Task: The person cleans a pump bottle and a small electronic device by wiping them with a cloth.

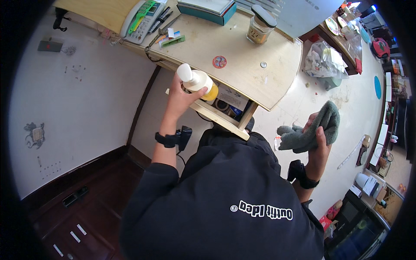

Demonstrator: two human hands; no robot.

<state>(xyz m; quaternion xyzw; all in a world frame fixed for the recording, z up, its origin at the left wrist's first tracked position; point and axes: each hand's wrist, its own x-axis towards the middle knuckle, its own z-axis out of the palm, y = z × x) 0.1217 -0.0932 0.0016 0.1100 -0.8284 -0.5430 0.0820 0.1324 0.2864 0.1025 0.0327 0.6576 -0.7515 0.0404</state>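
Observation:
My left hand grips a pump bottle with a white top and a yellow lower part. I hold it above the front of a pulled-out wooden drawer. Inside the drawer lie a printed sheet, a roll of tape and a blue item. Off to the right, over the floor, my right hand clasps a folded grey-green cloth, part of which hangs toward the left. The bottle and the cloth are well apart.
On the desk are a telephone, pens, a teal box, a lidded glass jar, a round red sticker and a small metal disc. Plastic bags sit on a stool at the right.

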